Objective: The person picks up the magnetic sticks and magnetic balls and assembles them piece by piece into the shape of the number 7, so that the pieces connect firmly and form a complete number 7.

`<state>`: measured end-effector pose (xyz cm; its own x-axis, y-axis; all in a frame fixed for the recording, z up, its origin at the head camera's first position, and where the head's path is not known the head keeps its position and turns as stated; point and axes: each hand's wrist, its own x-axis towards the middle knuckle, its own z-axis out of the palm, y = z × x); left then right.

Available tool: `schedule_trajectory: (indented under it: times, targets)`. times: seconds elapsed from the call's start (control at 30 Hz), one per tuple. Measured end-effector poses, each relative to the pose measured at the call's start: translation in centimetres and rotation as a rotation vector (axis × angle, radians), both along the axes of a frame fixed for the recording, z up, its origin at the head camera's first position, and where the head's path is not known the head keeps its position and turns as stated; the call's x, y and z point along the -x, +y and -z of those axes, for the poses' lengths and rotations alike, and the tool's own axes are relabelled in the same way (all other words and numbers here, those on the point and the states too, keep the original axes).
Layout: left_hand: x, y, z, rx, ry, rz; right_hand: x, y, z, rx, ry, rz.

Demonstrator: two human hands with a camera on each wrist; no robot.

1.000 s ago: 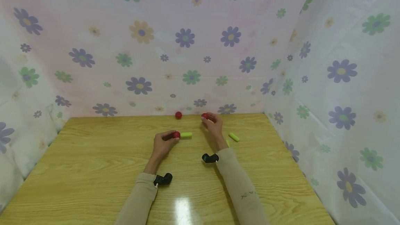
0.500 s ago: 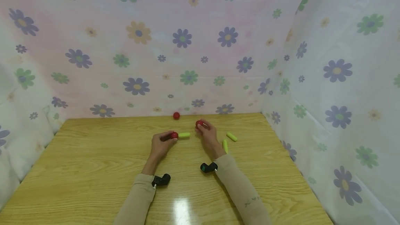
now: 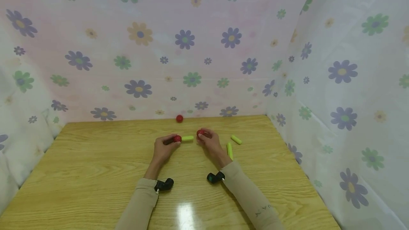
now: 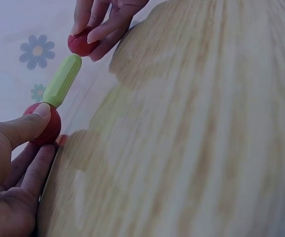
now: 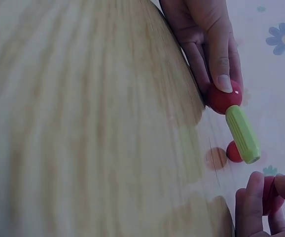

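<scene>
My left hand (image 3: 163, 149) pinches a red ball (image 4: 53, 126) between thumb and fingers. From that ball a light green ribbed stick (image 4: 63, 81) sticks out to the right, its far end free. Across a small gap, my right hand (image 3: 211, 143) grips a second red ball (image 3: 200, 133) with thumb and fingertips. In the left wrist view this second ball (image 4: 83, 43) sits right by the stick's free tip. Both hands are low over the wooden table (image 3: 105, 159).
A third red ball (image 3: 179, 118) lies at the table's back edge. Two loose green sticks, one angled (image 3: 236, 140) and one nearly upright in view (image 3: 229, 151), lie to the right of my right hand. A flowered cloth (image 3: 159, 45) hangs behind the table.
My right hand has brought its red ball from the back edge toward me and left, closer to the green stick. The left hand keeps its hold, nearly still.
</scene>
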<state>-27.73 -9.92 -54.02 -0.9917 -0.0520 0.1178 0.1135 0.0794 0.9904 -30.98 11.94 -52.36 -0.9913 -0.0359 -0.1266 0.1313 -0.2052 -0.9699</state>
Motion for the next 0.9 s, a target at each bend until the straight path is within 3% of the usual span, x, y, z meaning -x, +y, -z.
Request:
schedule_trajectory:
  times: [0.4, 0.63, 0.9]
  targets:
    - [-0.03, 0.04, -0.01, 0.001, -0.013, -0.013, -0.90, 0.91, 0.24, -0.013, 0.090, -0.126]
    - [-0.05, 0.09, -0.15, 0.002, -0.016, -0.008, -0.22, 0.86, 0.55, -0.051, 0.020, -0.129]
    - [0.02, 0.16, -0.15, 0.010, -0.026, -0.024, -0.11, 0.71, 0.49, -0.046, -0.004, -0.129]
